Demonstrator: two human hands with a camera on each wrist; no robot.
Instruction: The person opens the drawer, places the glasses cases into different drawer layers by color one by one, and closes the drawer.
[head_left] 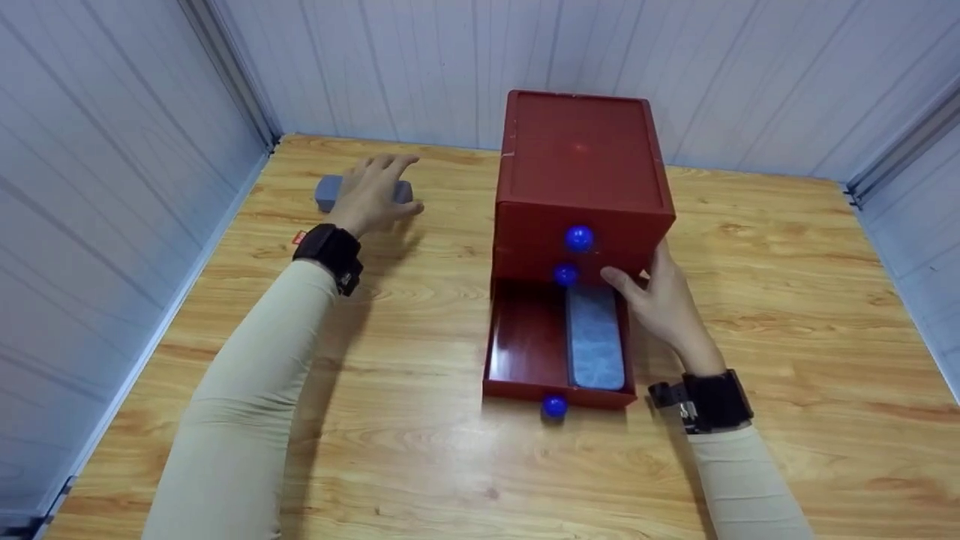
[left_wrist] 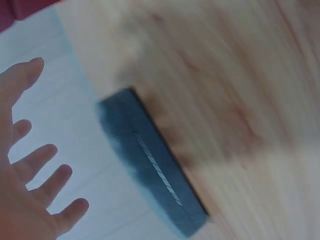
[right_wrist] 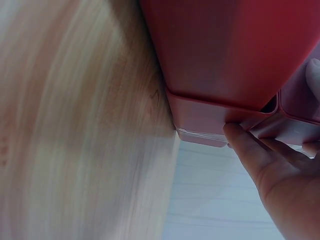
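A red drawer cabinet (head_left: 581, 161) with blue knobs (head_left: 578, 238) stands on the wooden table (head_left: 420, 315). Its bottom drawer (head_left: 529, 341) is pulled out and holds a grey-blue flat case (head_left: 595, 337). My right hand (head_left: 660, 300) rests with straight fingers (right_wrist: 250, 150) against the cabinet's lower right corner (right_wrist: 220, 107), beside the open drawer. My left hand (head_left: 373, 193) hovers with spread fingers (left_wrist: 47, 157) over a second grey-blue case (head_left: 327, 192) lying at the far left of the table; the left wrist view shows this case (left_wrist: 150, 160) just beyond the fingertips, untouched.
White panelled walls (head_left: 112, 187) close in the table on the left, back and right. Bare wood stretches along the front edge and to the right of the cabinet. Both wrists wear black straps with cameras (head_left: 330, 251).
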